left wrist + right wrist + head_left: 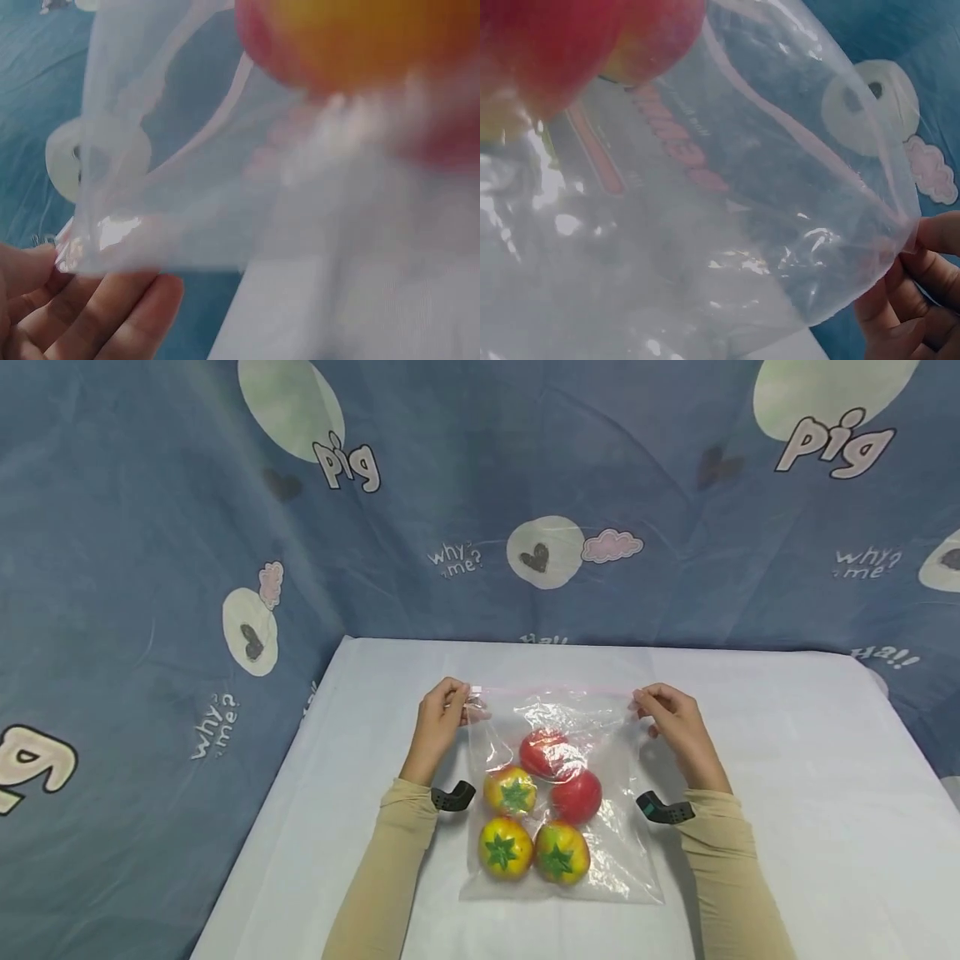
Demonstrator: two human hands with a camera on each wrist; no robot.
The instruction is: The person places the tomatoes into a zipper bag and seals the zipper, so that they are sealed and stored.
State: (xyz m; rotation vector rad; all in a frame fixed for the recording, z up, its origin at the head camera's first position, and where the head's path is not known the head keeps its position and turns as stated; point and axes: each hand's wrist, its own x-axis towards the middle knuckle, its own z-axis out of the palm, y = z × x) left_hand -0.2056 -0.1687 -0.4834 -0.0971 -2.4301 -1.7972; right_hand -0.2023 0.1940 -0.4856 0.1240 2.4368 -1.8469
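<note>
A clear zip bag [626,860] with a pinkish strip along its top edge lies between the hands in the head view. Inside it are two red tomato-like fruits [576,796] and three yellow ones [506,848] with green star-shaped tops. My left hand [441,714] pinches the bag's upper left corner; the left wrist view shows thumb and fingers [139,319] at the plastic's edge. At the upper right corner, my right hand [678,722] pinches the plastic between thumb and finger. Red print [676,142] shows through the bag in the right wrist view.
A white-covered table [795,760] lies under the bag and both forearms. Behind it and to the left hangs a blue patterned cloth [450,460]. Dark wrist-worn devices [453,797] sit at both cuffs, close to the bag's sides.
</note>
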